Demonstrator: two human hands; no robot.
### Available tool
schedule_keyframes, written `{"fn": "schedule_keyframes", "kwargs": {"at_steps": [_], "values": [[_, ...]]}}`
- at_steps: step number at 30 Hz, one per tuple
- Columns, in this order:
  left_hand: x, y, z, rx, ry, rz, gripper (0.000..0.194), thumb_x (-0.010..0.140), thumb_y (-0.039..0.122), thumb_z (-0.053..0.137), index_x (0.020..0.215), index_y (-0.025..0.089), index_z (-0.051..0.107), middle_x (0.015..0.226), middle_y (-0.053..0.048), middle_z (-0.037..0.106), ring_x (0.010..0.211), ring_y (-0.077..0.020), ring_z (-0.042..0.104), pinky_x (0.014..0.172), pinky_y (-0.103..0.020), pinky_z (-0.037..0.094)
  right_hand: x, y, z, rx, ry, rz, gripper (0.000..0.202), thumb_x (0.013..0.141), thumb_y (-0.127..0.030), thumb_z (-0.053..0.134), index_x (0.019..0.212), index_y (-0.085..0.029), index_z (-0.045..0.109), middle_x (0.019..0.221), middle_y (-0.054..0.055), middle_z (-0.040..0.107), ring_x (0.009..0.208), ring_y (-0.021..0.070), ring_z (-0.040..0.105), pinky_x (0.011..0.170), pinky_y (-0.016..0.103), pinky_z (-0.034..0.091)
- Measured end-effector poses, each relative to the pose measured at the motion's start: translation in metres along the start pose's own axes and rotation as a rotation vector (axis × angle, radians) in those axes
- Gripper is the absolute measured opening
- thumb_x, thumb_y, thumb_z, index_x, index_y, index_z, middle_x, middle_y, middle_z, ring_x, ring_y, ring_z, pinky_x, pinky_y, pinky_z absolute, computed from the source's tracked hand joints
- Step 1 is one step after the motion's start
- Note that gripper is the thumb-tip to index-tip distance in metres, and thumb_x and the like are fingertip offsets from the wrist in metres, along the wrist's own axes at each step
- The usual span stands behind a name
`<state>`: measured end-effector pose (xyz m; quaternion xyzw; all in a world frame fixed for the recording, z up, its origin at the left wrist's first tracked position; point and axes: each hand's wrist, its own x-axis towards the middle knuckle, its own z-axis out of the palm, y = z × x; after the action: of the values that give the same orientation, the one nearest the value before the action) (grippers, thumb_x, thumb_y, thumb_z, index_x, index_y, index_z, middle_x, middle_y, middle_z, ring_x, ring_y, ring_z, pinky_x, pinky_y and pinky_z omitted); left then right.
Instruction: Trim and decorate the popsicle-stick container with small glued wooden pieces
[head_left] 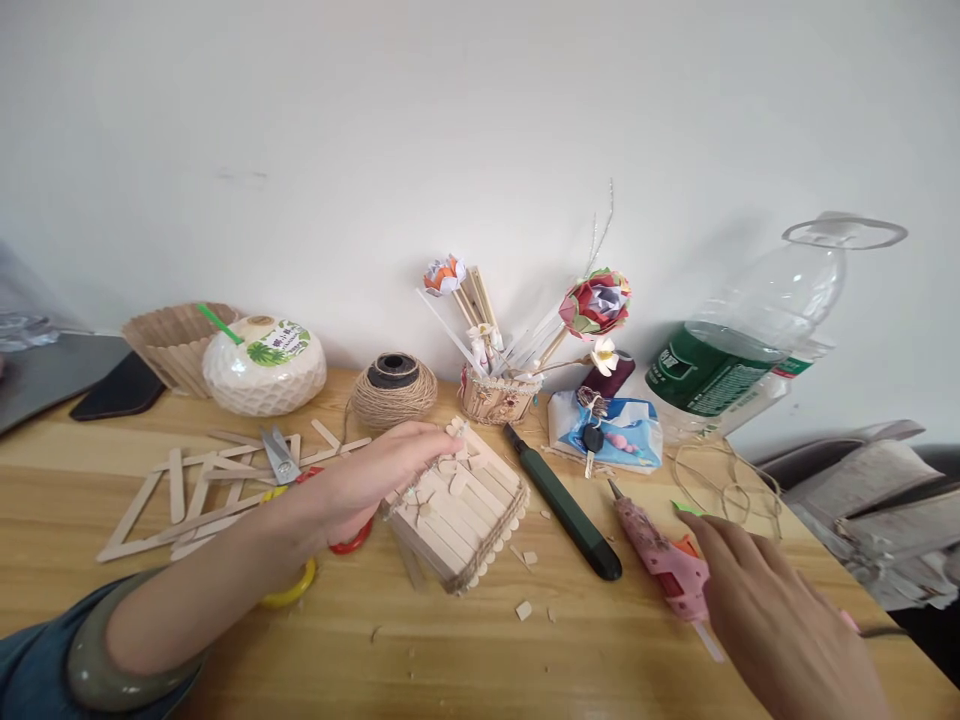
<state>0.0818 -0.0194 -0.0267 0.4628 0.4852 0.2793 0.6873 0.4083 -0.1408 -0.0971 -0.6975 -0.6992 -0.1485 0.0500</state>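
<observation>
My left hand [375, 470] reaches across to a small box made of wooden craft sticks [466, 505] and grips its far left side. The box sits tilted on the table, with twine round its edges and small stick pieces in a flower shape on its face. My right hand [780, 610] is open, fingers stretched out just right of a pink hot glue gun [660, 560]. A small bright green thing [686, 508] shows by its fingertips, mostly hidden. Between the box and the glue gun lies a dark green utility knife [566, 510].
Loose craft sticks [176, 485] and scissors [281, 458] lie at left. Along the wall stand a white coconut [264, 365], a twine spool [394, 390], a decorated pot [499, 398] of paper flowers, a blue tissue pack [630, 440] and a large plastic bottle [735, 350].
</observation>
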Motion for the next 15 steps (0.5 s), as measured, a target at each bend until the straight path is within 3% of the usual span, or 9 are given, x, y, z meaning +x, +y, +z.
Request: {"fn": "schedule_keyframes", "kwargs": {"at_steps": [3, 8, 11, 15], "values": [[-0.001, 0.000, 0.001, -0.002, -0.005, -0.009, 0.015, 0.071, 0.032, 0.065, 0.075, 0.017, 0.063, 0.076, 0.000, 0.064, 0.079, -0.0180, 0.060, 0.065, -0.025, 0.043, -0.006, 0.023, 0.011, -0.077, -0.029, -0.069, 0.040, 0.074, -0.010, 0.038, 0.105, -0.018, 0.062, 0.106, 0.015, 0.067, 0.086, 0.0327, 0.065, 0.065, 0.045, 0.051], [-0.004, -0.002, 0.002, -0.009, -0.047, -0.019, 0.013, 0.073, 0.030, 0.064, 0.073, 0.017, 0.065, 0.077, -0.001, 0.066, 0.081, -0.0185, 0.061, 0.065, -0.025, 0.043, -0.003, 0.018, 0.022, -0.026, -0.043, -0.095, 0.036, 0.070, -0.010, 0.044, 0.096, -0.027, 0.062, 0.086, 0.008, 0.069, 0.077, 0.0275, 0.065, 0.068, 0.040, 0.050], [-0.004, -0.004, 0.002, -0.020, -0.054, -0.017, 0.013, 0.074, 0.030, 0.063, 0.072, 0.017, 0.064, 0.077, 0.000, 0.065, 0.081, -0.0177, 0.061, 0.065, -0.024, 0.043, 0.005, 0.022, 0.013, 0.009, -0.019, -0.088, 0.029, 0.071, -0.013, 0.045, 0.094, -0.023, 0.060, 0.081, 0.008, 0.067, 0.075, 0.0265, 0.065, 0.067, 0.039, 0.049], [-0.001, -0.008, 0.001, -0.029, -0.061, -0.013, 0.013, 0.073, 0.030, 0.065, 0.072, 0.017, 0.064, 0.077, -0.001, 0.065, 0.080, -0.0177, 0.060, 0.065, -0.025, 0.042, 0.008, 0.037, -0.007, 0.129, 0.143, 0.009, 0.023, 0.074, -0.030, 0.052, 0.093, -0.018, 0.056, 0.083, 0.015, 0.064, 0.073, 0.0278, 0.064, 0.061, 0.039, 0.048]]}}
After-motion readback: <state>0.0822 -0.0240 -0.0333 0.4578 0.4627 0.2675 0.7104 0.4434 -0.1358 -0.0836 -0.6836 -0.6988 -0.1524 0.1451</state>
